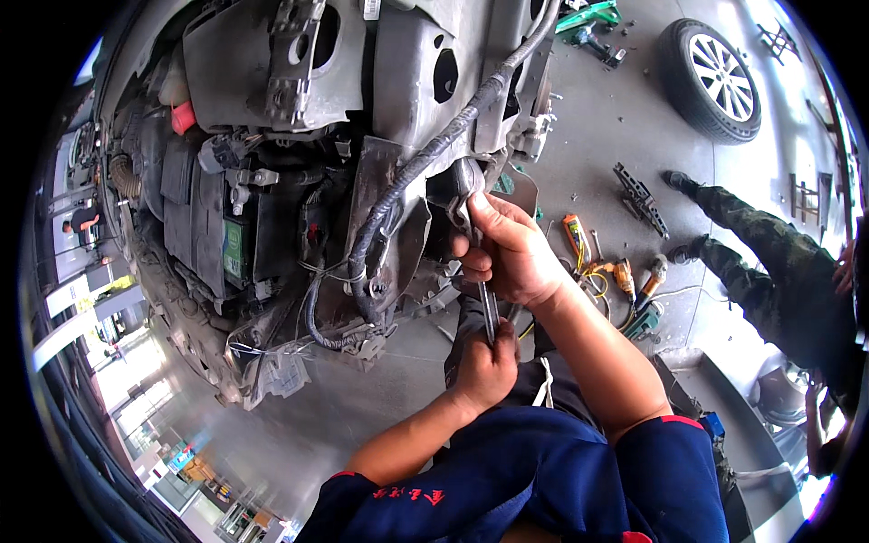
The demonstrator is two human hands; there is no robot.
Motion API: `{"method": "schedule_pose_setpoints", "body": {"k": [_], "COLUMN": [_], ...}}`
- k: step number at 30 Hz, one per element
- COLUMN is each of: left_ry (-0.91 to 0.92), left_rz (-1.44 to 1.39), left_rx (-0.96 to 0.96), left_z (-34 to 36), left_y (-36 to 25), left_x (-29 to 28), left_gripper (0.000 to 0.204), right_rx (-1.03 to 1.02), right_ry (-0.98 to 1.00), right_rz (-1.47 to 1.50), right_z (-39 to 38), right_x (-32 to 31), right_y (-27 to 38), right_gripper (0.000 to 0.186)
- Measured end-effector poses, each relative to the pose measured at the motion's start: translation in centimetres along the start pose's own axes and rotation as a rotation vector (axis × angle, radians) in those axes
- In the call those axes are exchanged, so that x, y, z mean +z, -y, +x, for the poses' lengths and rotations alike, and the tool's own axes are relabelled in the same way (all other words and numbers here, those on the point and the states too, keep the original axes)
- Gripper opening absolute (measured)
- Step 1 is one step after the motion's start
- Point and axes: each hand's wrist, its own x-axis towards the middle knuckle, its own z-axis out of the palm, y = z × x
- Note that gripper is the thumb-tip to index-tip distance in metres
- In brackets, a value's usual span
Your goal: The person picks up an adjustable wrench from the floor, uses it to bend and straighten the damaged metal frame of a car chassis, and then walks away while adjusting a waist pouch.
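A slim, shiny metal bar (pixel 490 312) stands nearly upright in front of the stripped car front; it looks like the shank of a hand tool. Around its lower end, close to my body, my left hand (pixel 487 369) is closed. Higher up, my right hand (pixel 509 249) has its fingers curled at the bar's upper part, with the thumb pressed near a grey metal piece (pixel 467 181) at the car's frame. My right fingers partly hide where bar and frame meet. A thick taped wiring harness (pixel 425 163) runs down the bodywork just left of my hands.
The open engine bay with its battery (pixel 235 244) fills the left. On the floor to the right lie a wheel (pixel 715 81), a black metal bracket (pixel 641 199), an orange power tool (pixel 623 276) and a yellow cable (pixel 593 274). A person in camouflage trousers (pixel 769 226) stands far right.
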Motion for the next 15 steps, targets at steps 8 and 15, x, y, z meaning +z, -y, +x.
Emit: {"method": "schedule_pose_setpoints", "body": {"k": [8,15], "left_ry": [0.018,0.005], "left_rz": [0.025,0.348], "left_rx": [-0.076,0.084], "left_z": [0.8,1.1], "left_y": [0.4,-1.1], "left_x": [-2.6,-6.5], "left_gripper": [0.046,0.039], "right_rx": [-0.036,-0.116], "right_ry": [0.018,0.110], "right_rz": [0.032,0.189], "right_z": [0.7,1.6], "right_x": [0.3,-0.3], "right_y": [-0.6,-3.1], "right_gripper": [0.027,0.028]}}
